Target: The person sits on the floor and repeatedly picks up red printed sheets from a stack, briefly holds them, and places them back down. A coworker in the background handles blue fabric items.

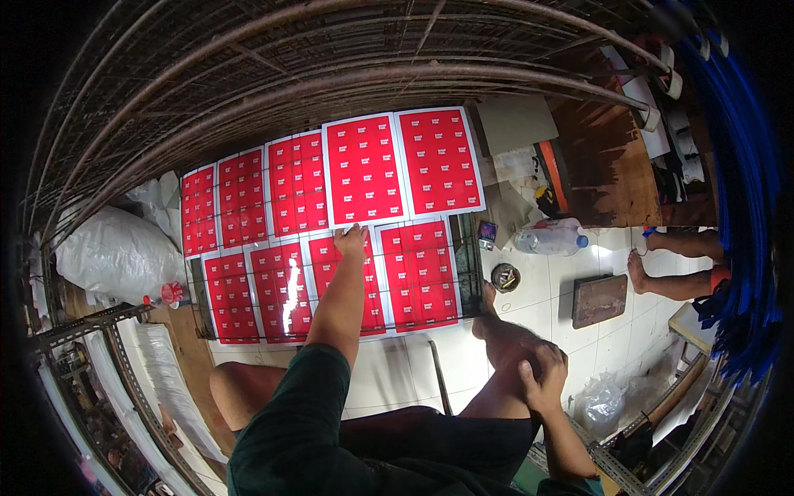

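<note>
Red printed sheets with white borders and small white marks lie in two rows on a wire rack. My left hand point(351, 240) reaches to the bottom edge of an upper-row sheet point(364, 169), its fingers closed at that border. Beside it, another sheet point(438, 161) lies at the right end of the row. These two look bright and uncovered, while thin wires cross the other sheets, such as the lower-right one point(419, 273). My right hand point(546, 376) rests on my right knee, holding nothing, with its thumb apart from the fingers.
Stacked wire racks point(273, 62) hang over the far side. On the tiled floor to the right are a plastic bottle point(552, 238), an ashtray point(505, 278) and a brown block point(600, 301). Another person's legs point(682, 264) extend in there. A plastic bag point(120, 252) bulges at left.
</note>
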Demonstrator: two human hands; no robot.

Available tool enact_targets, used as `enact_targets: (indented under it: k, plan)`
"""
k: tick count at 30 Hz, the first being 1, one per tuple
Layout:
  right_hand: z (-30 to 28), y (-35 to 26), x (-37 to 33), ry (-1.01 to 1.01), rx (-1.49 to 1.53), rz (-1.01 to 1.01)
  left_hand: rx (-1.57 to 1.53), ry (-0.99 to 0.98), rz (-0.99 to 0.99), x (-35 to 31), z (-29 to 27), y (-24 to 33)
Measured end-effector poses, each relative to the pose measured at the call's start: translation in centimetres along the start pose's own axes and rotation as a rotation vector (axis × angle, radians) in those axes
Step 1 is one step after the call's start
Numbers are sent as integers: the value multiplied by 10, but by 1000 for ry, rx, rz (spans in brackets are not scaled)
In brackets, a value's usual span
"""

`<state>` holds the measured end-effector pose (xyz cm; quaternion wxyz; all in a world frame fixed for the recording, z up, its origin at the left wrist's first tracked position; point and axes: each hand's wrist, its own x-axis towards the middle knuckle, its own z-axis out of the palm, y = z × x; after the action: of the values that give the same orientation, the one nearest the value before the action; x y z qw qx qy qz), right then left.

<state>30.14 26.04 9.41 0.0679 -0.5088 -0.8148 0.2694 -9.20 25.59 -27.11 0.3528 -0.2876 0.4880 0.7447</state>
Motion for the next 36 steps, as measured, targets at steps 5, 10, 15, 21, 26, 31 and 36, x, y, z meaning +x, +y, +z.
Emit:
enact_targets:
  k: [5,10,15,21,26,31,36]
  plan:
    - [0,3,-1,27,13,-20,190,-17,65,-4,-6,-8]
    - [1,0,-4,25,15,7,313,6,-47,-35,-48,3]
    - [1,-7,-4,41,-11,4,1579,-342,492,-86,-154,-16]
    - [1,-7,-19,146,3,-23,1290,-635,79,-164,-191,33]
    - [-5,-5,-36,229,298,-52,1574,-751,-43,-245,-114,111]
    - [-84,-62,-37,379,646,-300,1414,-1002,20,-310,-123,136]
    - [-228,-98,-29,691,825,-586,1313,-860,-29,-372,-169,115]
